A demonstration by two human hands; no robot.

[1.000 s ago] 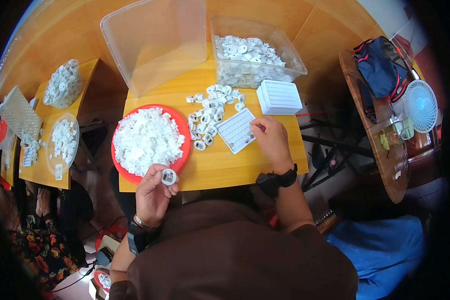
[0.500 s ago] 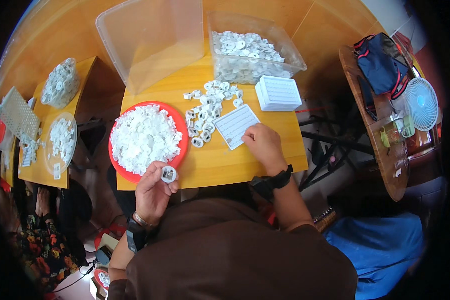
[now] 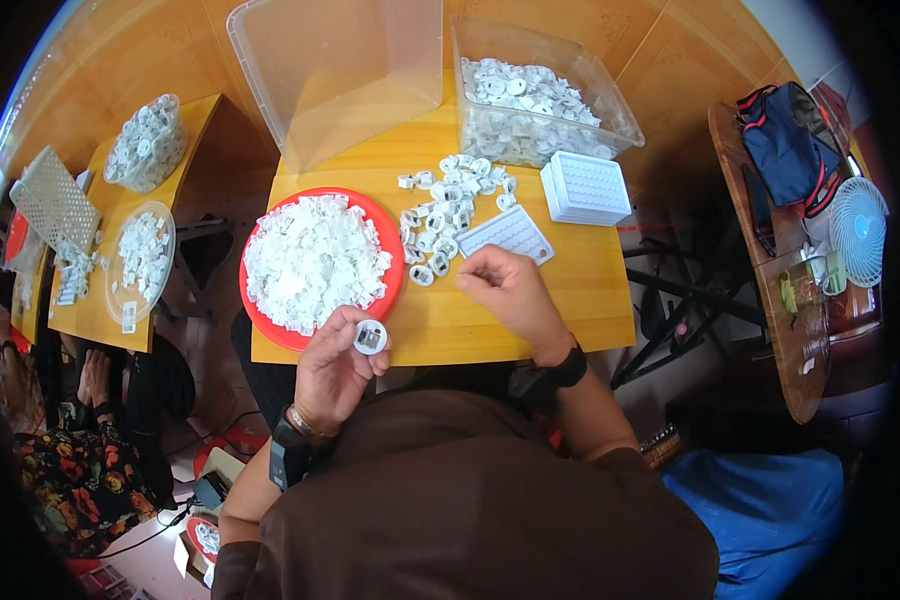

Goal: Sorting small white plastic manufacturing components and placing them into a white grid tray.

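Observation:
My left hand (image 3: 330,375) holds a small round white plastic housing (image 3: 370,338) at its fingertips, its open face with dark and metallic parts turned up. With thumb and fingers pinched together, my right hand (image 3: 515,300) hovers over the table just in front of a flat white tray (image 3: 508,235) with rows of small slots. Whatever is in that pinch is too small to make out. Loose round white housings (image 3: 435,222) lie in a heap left of the tray. Left of them sits a red round basin (image 3: 395,260), piled with small white plastic pieces (image 3: 315,262).
Behind the tray are a stack of white trays (image 3: 587,187) and a clear bin (image 3: 625,130) of white parts. A clear lid (image 3: 340,80) leans at the back. Another table (image 3: 100,325) stands left, with a person beside it. On the right, a brown table (image 3: 745,230) bears a bag and fan.
My right hand has drawn back from the tray toward me, its fingers now pinched off the tray. The left hand still holds the round housing. The whole view has shifted slightly.

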